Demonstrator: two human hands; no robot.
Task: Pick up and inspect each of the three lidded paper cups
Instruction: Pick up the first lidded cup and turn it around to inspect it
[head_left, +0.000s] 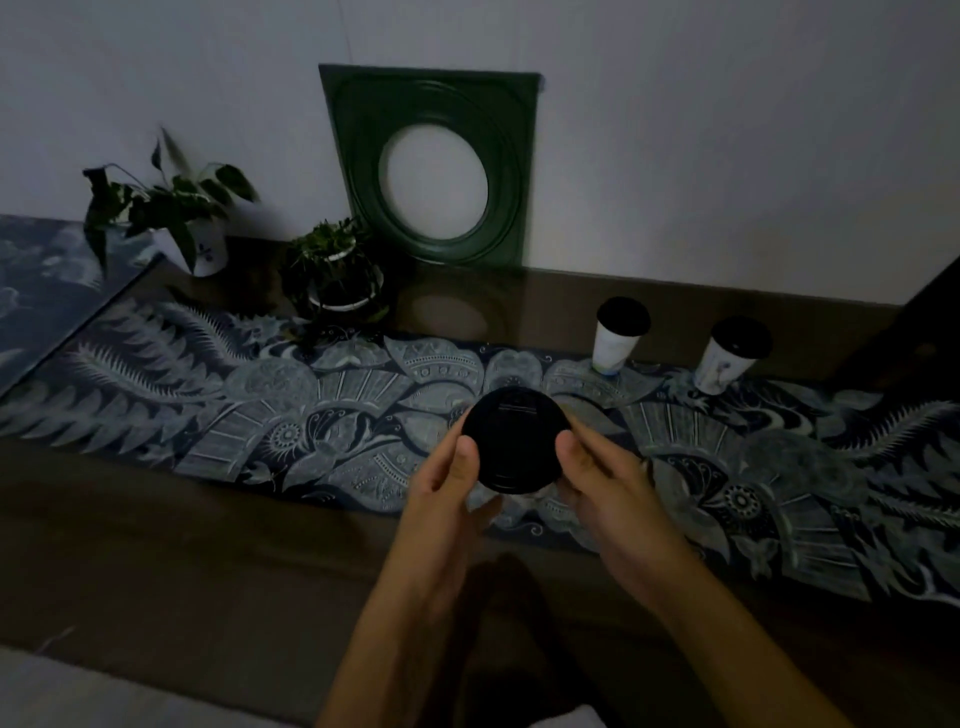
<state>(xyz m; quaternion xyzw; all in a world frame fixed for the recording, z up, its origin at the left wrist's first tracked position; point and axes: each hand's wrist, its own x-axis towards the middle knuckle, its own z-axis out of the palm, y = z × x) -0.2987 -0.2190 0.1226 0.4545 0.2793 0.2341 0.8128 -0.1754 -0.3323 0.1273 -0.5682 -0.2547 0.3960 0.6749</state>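
Note:
I hold one lidded paper cup (514, 439) above the table, its black lid facing me so the white body is almost hidden. My left hand (447, 493) grips its left side with the thumb on the lid's edge. My right hand (608, 478) grips the right side the same way. Two more white paper cups with black lids stand upright on the patterned runner at the right: one (618, 338) nearer the middle, the other (732, 356) further right.
A dark glossy table carries a blue-grey patterned runner (260, 415). Two potted plants (171, 218) (337, 275) stand at the back left. A green square frame (431, 161) with a round opening leans on the wall. A dark object (919, 322) sits at the right edge.

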